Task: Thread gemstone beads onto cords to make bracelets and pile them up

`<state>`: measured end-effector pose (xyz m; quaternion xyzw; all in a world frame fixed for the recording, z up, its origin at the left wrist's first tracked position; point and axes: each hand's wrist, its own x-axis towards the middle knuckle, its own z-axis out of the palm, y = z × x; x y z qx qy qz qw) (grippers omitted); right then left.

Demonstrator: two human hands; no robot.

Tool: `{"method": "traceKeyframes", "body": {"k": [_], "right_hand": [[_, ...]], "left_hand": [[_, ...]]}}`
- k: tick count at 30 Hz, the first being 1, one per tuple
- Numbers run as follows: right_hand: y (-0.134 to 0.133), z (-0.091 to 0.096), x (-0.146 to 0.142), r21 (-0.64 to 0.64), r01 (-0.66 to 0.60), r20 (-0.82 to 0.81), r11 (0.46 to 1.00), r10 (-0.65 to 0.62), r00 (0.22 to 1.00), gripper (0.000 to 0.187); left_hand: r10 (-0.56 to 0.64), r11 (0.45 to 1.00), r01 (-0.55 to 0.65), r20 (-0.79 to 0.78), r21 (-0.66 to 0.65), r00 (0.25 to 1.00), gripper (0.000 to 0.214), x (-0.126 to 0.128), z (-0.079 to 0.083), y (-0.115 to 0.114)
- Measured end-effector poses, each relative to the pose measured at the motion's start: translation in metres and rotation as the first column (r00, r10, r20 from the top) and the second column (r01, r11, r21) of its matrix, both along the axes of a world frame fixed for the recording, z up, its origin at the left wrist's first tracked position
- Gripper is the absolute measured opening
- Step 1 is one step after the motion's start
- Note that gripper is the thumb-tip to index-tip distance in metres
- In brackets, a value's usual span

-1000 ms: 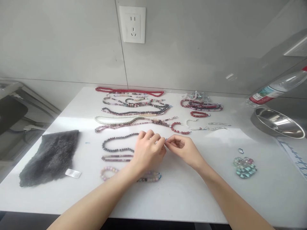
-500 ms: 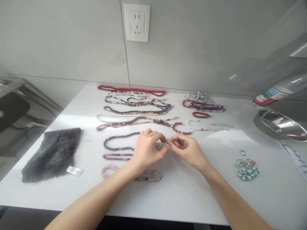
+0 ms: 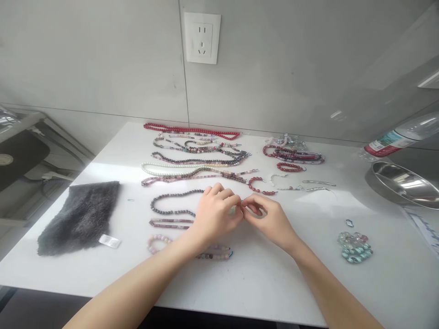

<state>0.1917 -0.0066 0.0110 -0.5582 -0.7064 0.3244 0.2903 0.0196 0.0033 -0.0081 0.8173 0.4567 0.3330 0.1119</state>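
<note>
Pale bead strand (image 3: pixel 233 210) | our left hand (image 3: pixel 216 214) and right hand (image 3: pixel 270 220) pinch it, fingers (image 3: pixel 255 199) closed | holding it up off the desk (image 3: pixel 308 283), clear of the dark bead strand (image 3: pixel 173 203)

No legible text anywhere. Plastic bottle (image 3: pixel 408 136), upper right: red-and-teal label (image 3: pixel 386 149) with print too small to read. Small white tag (image 3: pixel 109 241) on white table (image 3: pixel 302 292), at edge of gray fur piece (image 3: pixel 78 219): faint print, unreadable. Paper strip (image 3: pixel 423 228), lower right: blue marks, cut off and illegible (possibly handwriting). Wall socket (image 3: pixel 202 37): no visible lettering.
</note>
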Motion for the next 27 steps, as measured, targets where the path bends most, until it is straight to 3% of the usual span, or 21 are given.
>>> {"method": "traceKeyframes", "body": {"k": [3, 8, 10, 12, 15, 17, 21, 27], "right_hand": [[0.0, 0.001, 0.003, 0.078, -0.081, 0.062, 0.994, 0.076, 0.995, 0.009], [0.0, 0.0, 0.004, 0.124, -0.135, 0.097, 0.983, 0.123, 0.988, 0.01], [0.0, -0.001, 0.003, 0.237, -0.078, 0.099, 0.968, 0.056, 0.994, 0.006], [0.001, -0.002, 0.003, 0.38, 0.011, 0.094, 0.925, -0.051, 0.994, 0.015], [-0.002, -0.002, 0.004, 0.56, 0.107, 0.092, 0.822, -0.19, 0.977, 0.02], [-0.004, -0.002, 0.003, 0.608, 0.072, 0.109, 0.79, -0.173, 0.979, 0.013], [-0.008, -0.006, -0.005, 0.535, -0.036, 0.102, 0.844, -0.023, 0.994, 0.013], [-0.007, -0.013, -0.014, 0.402, 0.106, -0.047, 0.91, -0.095, 0.994, 0.01]], "left_hand": [[0.038, 0.975, -0.005, 0.145, -0.223, 0.989, 0.007, -0.003, 0.005, 0.002], [0.075, 0.84, 0.104, 0.305, -0.532, 0.949, 0.007, -0.008, 0.004, 0.01], [0.102, 0.798, 0.123, 0.333, -0.59, 0.938, 0.008, -0.009, 0.002, 0.014], [0.141, 0.768, 0.121, 0.352, -0.628, 0.925, 0.009, -0.009, 0.001, 0.017], [0.193, 0.761, 0.094, 0.362, -0.642, 0.912, 0.01, -0.009, 0.003, 0.018], [0.206, 0.768, 0.08, 0.363, -0.635, 0.909, 0.01, -0.01, 0.004, 0.018], [0.211, 0.76, 0.102, 0.393, -0.642, 0.895, 0.011, -0.01, 0.002, 0.017], [0.216, 0.708, 0.192, 0.468, -0.679, 0.857, 0.014, -0.009, 0.001, 0.017]]}}
